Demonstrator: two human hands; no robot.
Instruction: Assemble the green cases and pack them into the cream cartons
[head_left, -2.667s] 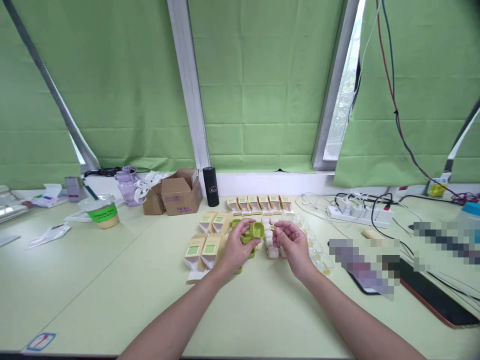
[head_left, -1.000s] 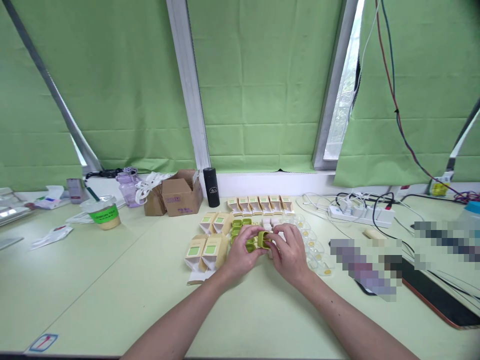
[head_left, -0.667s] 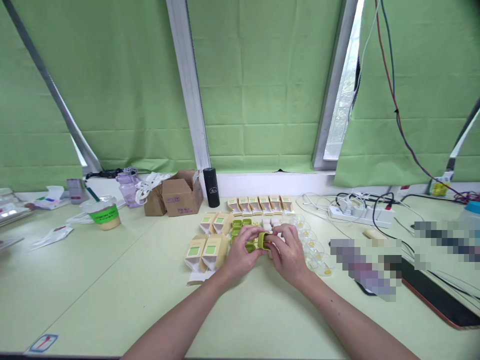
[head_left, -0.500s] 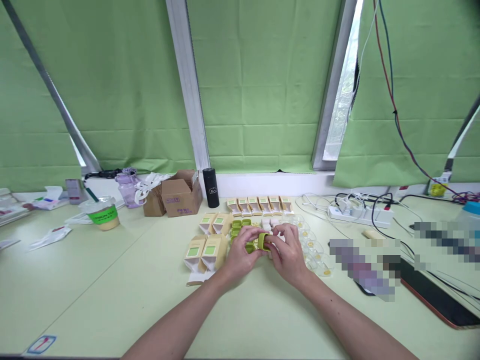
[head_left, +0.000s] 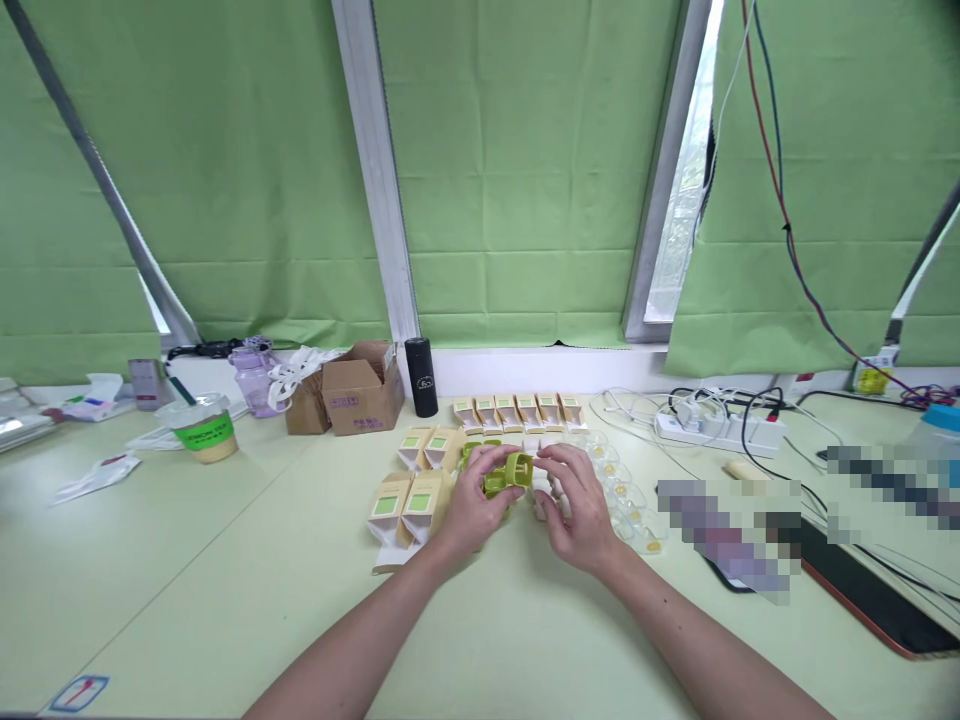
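My left hand is closed on a small green plastic case, pinched between thumb and fingers with its hollow side partly toward me. Just right of it, my right hand has thumb and fingers apart and nothing visible in them; its index fingertip is close to the case, and I cannot tell if they touch. Small white pieces lie below the right fingers. More green cases sit behind my left hand, mostly hidden. Clear domed plastic pieces with yellow spots stand in rows beyond my right hand.
Cream cartons with green panels stand left of my hands, and a row of cartons runs behind. A black bottle, a brown cardboard box and a drink cup are farther left. A white power strip with cables lies right.
The green case has tilted and moved slightly up and left in my left hand. My right fingers have come away from inside it and spread apart.
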